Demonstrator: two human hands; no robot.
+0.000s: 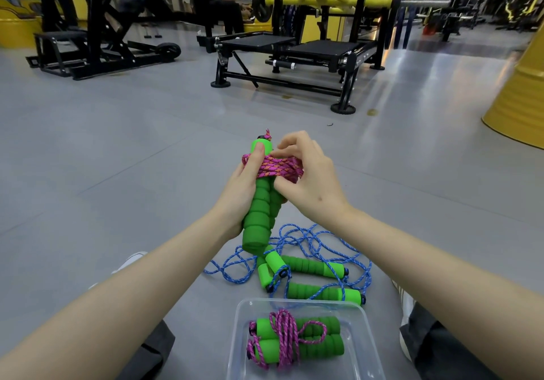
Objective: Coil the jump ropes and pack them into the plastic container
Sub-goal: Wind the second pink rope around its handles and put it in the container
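My left hand (240, 194) grips two green foam handles (260, 212) held upright, thumb pressed on the pink-orange rope (279, 167) wound around their upper part. My right hand (309, 179) pinches that rope coil from the right. Below on the floor lie loose blue jump ropes (312, 241) tangled around several green handles (312, 268). A clear plastic container (368, 335) sits nearest me; inside it lies a pink jump rope (287, 338) wrapped around its two green handles.
I sit on a grey gym floor with my shoes (407, 306) either side of the container. Black weight machines (294, 50) stand ahead, a yellow drum (521, 97) at right. People are in the far background.
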